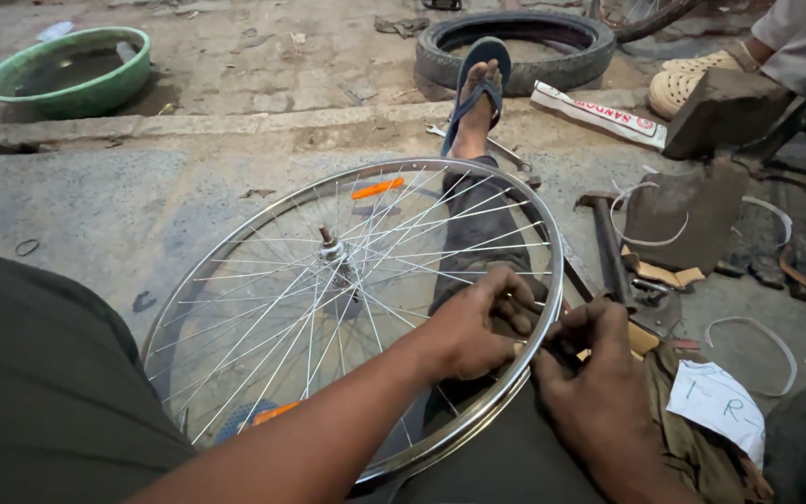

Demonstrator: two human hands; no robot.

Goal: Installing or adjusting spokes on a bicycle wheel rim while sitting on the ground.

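Wheel rim (235, 245) between both hands, on lap.

Rough concrete ground (95, 201) with a green basin (69, 71), a tyre (515, 47), a hammer (610, 250) and a wrench (496, 147).

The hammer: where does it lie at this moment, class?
In the head view the hammer lies on the ground right of the wheel rim, just beyond the right hand, with a flat stone on its far side.
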